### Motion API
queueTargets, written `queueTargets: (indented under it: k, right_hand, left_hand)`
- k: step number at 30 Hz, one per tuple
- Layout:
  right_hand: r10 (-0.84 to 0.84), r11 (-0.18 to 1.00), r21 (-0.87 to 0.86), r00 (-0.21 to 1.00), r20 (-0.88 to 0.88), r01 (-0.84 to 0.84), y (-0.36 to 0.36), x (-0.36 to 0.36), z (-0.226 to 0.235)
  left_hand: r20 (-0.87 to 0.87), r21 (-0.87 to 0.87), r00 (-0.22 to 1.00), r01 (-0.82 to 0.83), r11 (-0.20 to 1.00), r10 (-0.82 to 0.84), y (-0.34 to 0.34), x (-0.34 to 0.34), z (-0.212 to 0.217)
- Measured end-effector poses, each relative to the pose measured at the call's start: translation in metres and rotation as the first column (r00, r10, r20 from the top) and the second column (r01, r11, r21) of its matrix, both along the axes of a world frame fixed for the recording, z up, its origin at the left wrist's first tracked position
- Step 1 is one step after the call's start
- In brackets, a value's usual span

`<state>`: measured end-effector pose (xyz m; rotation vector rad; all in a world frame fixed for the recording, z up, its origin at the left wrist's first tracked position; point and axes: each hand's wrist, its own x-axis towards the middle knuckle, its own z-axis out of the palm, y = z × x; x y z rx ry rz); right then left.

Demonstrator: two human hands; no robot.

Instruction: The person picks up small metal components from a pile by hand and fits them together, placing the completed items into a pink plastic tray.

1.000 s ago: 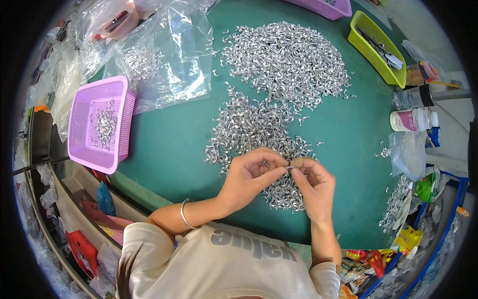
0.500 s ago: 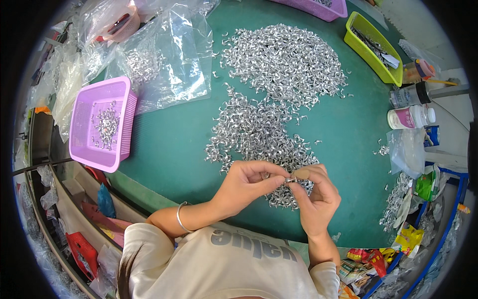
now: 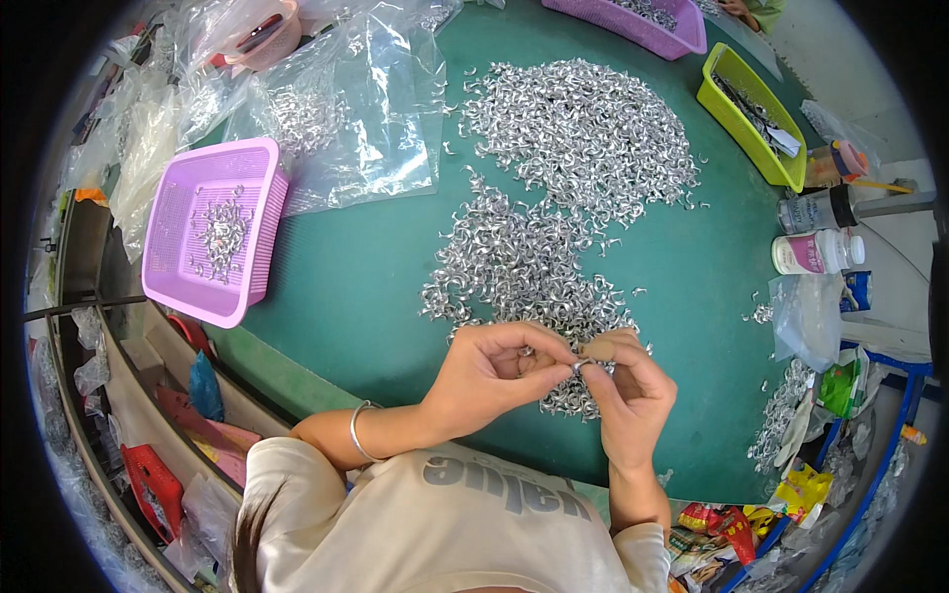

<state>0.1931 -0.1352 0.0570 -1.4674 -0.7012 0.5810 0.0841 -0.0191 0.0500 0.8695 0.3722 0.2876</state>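
From the head view, the left hand (image 3: 494, 374) and the right hand (image 3: 625, 387) are meeting fingertip to fingertip just above the near edge of the closer pile of small silver metal pieces (image 3: 529, 282), and between them they are pinching one small metal piece (image 3: 579, 366), both hands closing on it; whether it is one part or two being joined is too small to tell. A bracelet (image 3: 358, 431) is sitting on the left wrist. The piece is hanging over the green surface (image 3: 356, 296), close to the person's chest. A larger heap of the same pieces (image 3: 583, 133) is lying farther off, a purple basket (image 3: 213, 229) holding a few pieces is standing well to the left, and a yellow-green tray (image 3: 751, 117) and two bottles (image 3: 816, 232) are resting at the right. Clear plastic bags (image 3: 346, 109) are spreading across the far left. To handle this well, I judge the fingertips should be gripping firmly but lightly, keeping the piece low over the pile so a slip is dropping it back among the others
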Motion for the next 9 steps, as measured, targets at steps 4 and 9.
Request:
queueTargets:
  k: [4, 9]
  right_hand:
    - [-0.01, 1.0, -0.007, 0.99, 0.138, 0.011, 0.0002, -0.0019, 0.0041]
    - [-0.006, 1.0, -0.008, 0.952, 0.305, 0.008, 0.0007, -0.0004, 0.0081]
  left_hand:
    - [0.028, -0.02, 1.0, -0.007, 1.0, 0.008, -0.0017, 0.0013, -0.0023]
    - [0.017, -0.042, 0.998, 0.069, 0.997, -0.069, 0.0012, 0.0007, -0.0079]
